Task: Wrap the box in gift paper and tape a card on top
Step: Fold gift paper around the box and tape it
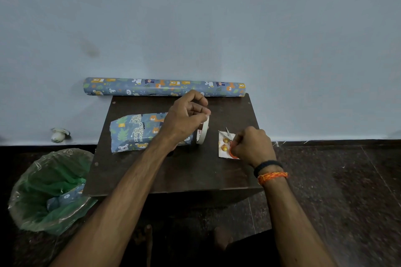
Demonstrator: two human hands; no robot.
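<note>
Right hand (251, 145) hides scissors (227, 132), card (224, 147).

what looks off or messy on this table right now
The paper roll at the table's far edge sticks out past the left corner, unsupported. The wrapped box lies askew with a loose, uneven left edge. Nothing is spilled or broken.

Red print inside the tape roll (202, 130) is too blurred to read.
</note>
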